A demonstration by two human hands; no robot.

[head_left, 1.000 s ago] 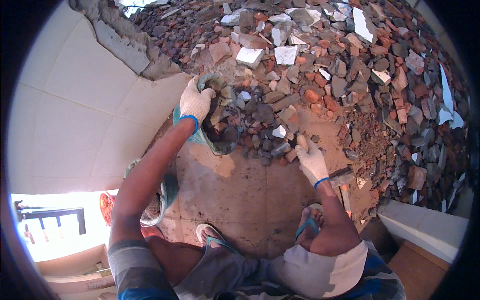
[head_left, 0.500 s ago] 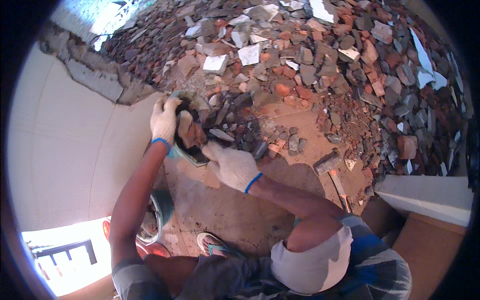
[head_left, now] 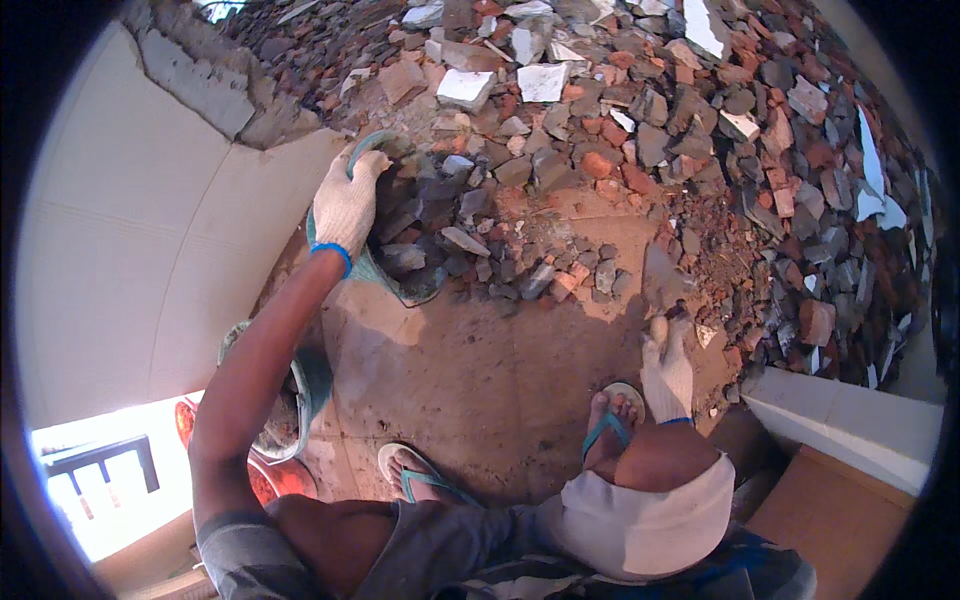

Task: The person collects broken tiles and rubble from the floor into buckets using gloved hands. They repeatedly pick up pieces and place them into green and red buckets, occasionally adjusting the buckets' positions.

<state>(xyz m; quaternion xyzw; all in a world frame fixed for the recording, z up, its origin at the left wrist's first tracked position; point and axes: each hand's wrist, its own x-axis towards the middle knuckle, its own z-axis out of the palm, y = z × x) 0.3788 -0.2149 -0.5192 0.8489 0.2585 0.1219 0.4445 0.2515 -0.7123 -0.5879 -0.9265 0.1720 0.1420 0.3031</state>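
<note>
My left hand (head_left: 345, 205), in a pale knitted glove with a blue cuff, grips the upper rim of a green tub (head_left: 375, 272). The tub leans on its side against the rubble, its mouth facing right, with dark broken pieces (head_left: 405, 255) in and before it. At the right, my gloved right hand (head_left: 668, 372) is closed around a hammer, low over the floor beside my right foot. The hammer's grey-brown head (head_left: 664, 278) shows beyond the fingers; its handle is mostly hidden by the hand.
A large heap of broken brick and tile (head_left: 600, 130) fills the far side and right. At left stand a pale wall panel (head_left: 120, 240), another green bucket (head_left: 315, 385) and an orange-red container (head_left: 280, 482). A white ledge (head_left: 840, 425) lies at right.
My right hand has left the green tub and moved right and nearer, taking hold of the hammer. My left hand stays on the tub's rim. The view has shifted, and my right foot now shows.
</note>
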